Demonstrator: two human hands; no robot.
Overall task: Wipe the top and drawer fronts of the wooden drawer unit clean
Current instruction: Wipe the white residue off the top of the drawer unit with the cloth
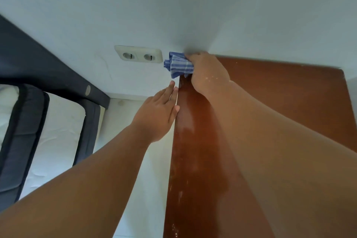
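The right hand (207,73) grips a bunched cloth (178,64) at the unit top's (280,91) far corner, likely sweeping dust; the left hand (160,110), fingers straight, steadies the edge beside it.

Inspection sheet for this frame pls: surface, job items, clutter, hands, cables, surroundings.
Surface: drawer unit top, reddish-brown wood, pale specks and smears along its left edge; drawer fronts out of view.
Job's things: blue checked cloth, bunched, at the top's far left corner by the wall.
Clutter: nothing seen.
Hands: right hand grips the cloth; left hand flat, fingers straight, at the unit's left edge.
Cables: nothing seen; double socket has nothing plugged in.
Surroundings: white wall; dark bed frame and white mattress on the left.
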